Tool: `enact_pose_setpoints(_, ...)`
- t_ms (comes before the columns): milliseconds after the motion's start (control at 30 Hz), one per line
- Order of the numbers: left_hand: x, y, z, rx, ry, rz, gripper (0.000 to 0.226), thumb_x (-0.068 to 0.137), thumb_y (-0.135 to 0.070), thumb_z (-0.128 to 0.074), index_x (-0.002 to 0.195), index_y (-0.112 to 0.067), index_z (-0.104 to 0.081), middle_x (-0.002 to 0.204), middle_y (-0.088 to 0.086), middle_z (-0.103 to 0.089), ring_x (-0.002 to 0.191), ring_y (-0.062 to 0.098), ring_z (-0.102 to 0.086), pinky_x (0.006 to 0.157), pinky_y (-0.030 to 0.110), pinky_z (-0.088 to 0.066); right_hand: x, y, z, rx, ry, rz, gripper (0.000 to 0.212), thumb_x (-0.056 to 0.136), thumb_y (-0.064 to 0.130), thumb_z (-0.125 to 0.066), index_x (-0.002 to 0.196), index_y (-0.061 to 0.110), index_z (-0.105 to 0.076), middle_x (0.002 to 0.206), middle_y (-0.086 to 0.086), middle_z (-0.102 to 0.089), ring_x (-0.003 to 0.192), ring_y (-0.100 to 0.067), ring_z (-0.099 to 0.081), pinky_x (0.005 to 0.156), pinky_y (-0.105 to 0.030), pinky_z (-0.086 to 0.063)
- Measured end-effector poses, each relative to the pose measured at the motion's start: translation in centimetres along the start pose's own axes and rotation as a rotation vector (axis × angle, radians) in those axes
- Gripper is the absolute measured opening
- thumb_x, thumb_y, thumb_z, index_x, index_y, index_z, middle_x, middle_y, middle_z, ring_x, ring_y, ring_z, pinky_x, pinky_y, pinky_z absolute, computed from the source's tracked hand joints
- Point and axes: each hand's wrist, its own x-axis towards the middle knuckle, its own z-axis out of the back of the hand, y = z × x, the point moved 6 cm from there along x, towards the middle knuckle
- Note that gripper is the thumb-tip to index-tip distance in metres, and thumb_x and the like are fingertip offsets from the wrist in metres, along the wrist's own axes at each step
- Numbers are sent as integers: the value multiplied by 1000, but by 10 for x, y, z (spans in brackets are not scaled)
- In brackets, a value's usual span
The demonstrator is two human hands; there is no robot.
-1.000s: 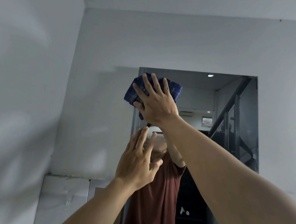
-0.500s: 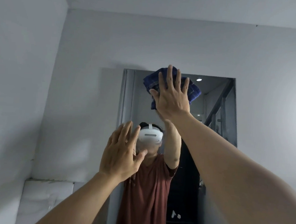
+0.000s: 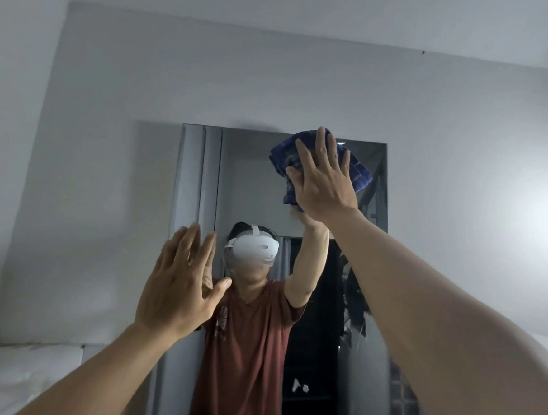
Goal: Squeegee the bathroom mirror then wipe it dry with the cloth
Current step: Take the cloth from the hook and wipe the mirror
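Right hand was flat, fingers spread wide, palm pressing the blue cloth onto the mirror near its top edge, right of centre. Not pinching it, just pinned under the palm. Left hand was open and empty, fingers splayed, raised at the mirror's lower left; contact with the glass couldn't be told. No squeegee in view. Cloth looked soft, light, bunched in folds, so it would likely slide easily on wet glass and could slip out from under a flat hand; best held with fingers curled over the upper folds. Mirror glass rigid, fragile, so moderate pressure only
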Motion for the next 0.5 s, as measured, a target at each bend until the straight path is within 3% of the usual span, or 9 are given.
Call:
enact_pose_setpoints(333,0,0,-3,-8,6,-7,88,85,-56,-66,155,-14,-32,163,15,-23,151,34,-19,118,51,-33,-10,-48,3,13,-5,-130,63,106,53,-19,162,25,-13,170,-16,5,156,-34,6,125,-55,2)
enact_pose_setpoints(500,-1,-1,-4,-7,9,-8,87,85,-60,-52,156,-15,-30,163,15,-21,152,35,-17,118,52,-32,-27,-59,1,38,-10,-169,62,107,50,-20,162,22,-13,170,-16,2,156,-34,5,125,-52,1)
